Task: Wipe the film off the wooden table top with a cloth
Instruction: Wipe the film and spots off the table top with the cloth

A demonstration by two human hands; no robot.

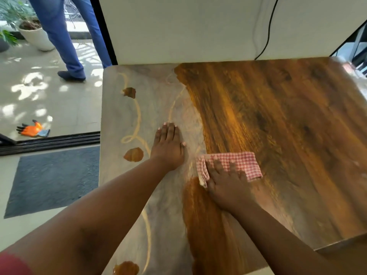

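The wooden table top shows glossy brown grain on its right part. A dull grey film covers the left strip, with a few bare brown patches and curling streaks in it. My right hand presses flat on a folded red-and-white checked cloth, right at the border between film and bare wood. My left hand lies flat, palm down, fingers together, on the filmed area just left of the cloth. It holds nothing.
A white wall panel with a black cable stands behind the table. On the floor at left are a dark mat, orange work gloves, a sliding-door track, a potted plant and a person's legs in blue trousers.
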